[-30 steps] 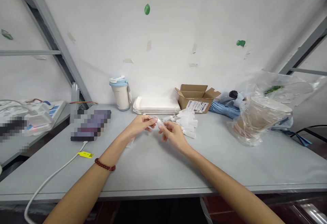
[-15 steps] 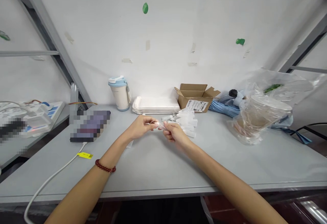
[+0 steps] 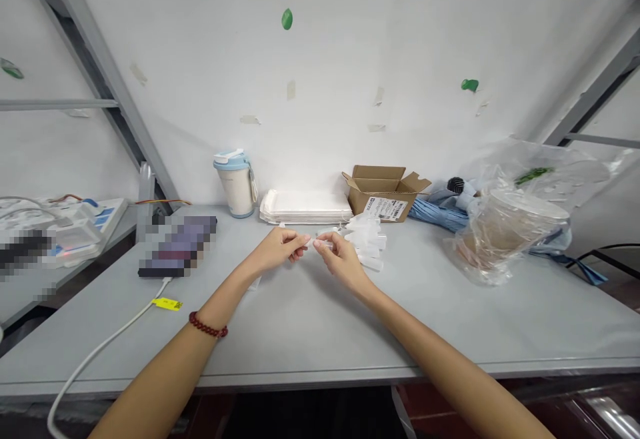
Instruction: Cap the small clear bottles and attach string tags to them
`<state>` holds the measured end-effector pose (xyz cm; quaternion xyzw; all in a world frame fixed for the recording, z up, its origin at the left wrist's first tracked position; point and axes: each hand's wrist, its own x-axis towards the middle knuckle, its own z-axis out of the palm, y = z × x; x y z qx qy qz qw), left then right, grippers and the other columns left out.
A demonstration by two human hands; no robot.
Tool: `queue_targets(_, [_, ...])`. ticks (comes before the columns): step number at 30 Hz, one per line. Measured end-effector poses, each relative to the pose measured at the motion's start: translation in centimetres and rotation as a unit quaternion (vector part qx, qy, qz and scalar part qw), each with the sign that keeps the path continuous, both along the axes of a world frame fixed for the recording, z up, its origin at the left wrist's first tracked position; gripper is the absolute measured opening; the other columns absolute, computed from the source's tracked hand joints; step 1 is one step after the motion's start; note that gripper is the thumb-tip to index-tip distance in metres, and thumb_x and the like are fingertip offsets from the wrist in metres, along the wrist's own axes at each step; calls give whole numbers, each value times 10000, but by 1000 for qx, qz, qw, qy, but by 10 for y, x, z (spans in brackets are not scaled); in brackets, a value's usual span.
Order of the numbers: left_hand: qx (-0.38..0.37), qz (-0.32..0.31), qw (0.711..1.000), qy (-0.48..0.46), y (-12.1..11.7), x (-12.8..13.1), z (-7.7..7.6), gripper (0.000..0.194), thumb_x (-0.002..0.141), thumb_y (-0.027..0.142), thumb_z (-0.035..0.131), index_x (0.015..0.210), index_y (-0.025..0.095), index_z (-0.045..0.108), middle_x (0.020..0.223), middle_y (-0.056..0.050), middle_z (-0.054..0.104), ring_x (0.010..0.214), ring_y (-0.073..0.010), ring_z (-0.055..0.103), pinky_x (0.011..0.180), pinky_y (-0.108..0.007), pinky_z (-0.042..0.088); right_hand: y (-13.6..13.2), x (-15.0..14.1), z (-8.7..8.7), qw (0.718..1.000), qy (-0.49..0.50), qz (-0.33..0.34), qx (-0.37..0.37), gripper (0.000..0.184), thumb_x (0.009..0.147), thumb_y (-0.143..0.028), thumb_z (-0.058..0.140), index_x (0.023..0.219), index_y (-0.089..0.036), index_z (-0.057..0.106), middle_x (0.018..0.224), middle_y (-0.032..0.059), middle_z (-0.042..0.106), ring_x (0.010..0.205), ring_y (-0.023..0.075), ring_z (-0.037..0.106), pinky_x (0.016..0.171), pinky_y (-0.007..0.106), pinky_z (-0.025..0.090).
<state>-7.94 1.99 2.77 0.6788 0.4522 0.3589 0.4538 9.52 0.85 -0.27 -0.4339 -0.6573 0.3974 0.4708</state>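
Observation:
Both hands meet over the middle of the desk, fingertips nearly touching. My left hand is closed in a pinch, thumb against forefinger. My right hand pinches from the other side. Between the fingertips shows a small whitish, see-through bit, too small to name and mostly covered by the fingers. Just behind my right hand lies a pile of translucent white plastic pieces. A small clear piece lies on the desk, partly hidden by my left wrist.
Behind the hands are a stack of white envelopes, an open cardboard box and a blue-lidded cup. A blurred-out phone with a white cable lies left. Plastic-wrapped goods and blue cloth stand right.
The fingers have shifted at the pinch, and the thin clear loop and narrow piece seen between them earlier now barely show. My right hand's fingers have drawn in. The view has shifted slightly.

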Motion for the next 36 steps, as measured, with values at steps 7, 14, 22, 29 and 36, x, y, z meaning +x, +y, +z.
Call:
queue_targets(7, [-15, 17, 1000, -17, -1, 2, 1, 423, 772, 521, 574, 580, 145, 547, 600, -18, 549, 546, -118, 509, 565, -264, 434, -5, 0, 1, 984, -98, -44, 146, 185, 842, -340, 517, 922, -197, 605, 757, 40, 564, 636, 166, 453, 633, 298, 346])
queue_targets(14, [58, -35, 997, 26, -4, 2, 6, 300, 778, 445, 574, 750, 147, 590, 713, -9, 571, 670, -146, 563, 676, -290, 465, -3, 3, 8, 999, -31, 7, 11, 263, 824, -384, 473, 700, -168, 555, 573, -38, 383, 534, 105, 338, 529, 251, 266])
queue_targets(22, [82, -20, 996, 32, -5, 4, 4, 261, 772, 413, 575, 768, 154, 613, 750, -22, 590, 727, -151, 538, 679, -273, 466, 2, 3, 7, 998, 16, 21, -54, 316, 782, -428, 485, 583, -193, 409, 512, -64, 303, 469, 82, 275, 478, 241, 233])
queue_targets(29, [1, -42, 999, -1, -1, 0, -1, 421, 800, 523, 529, 653, 134, 593, 655, -31, 575, 623, -136, 545, 585, -262, 472, -4, 1, 7, 988, -102, -30, 111, 235, 838, -351, 474, 857, -150, 595, 664, -1, 531, 588, 120, 428, 586, 247, 324])
queue_targets(36, [22, -28, 999, 7, -2, 5, -3, 396, 762, 506, 575, 608, 142, 568, 587, -12, 551, 522, -112, 506, 532, -251, 442, 3, 6, 7, 995, -83, 16, 42, 332, 819, -388, 474, 568, -192, 383, 537, -50, 345, 524, 97, 332, 524, 238, 257])
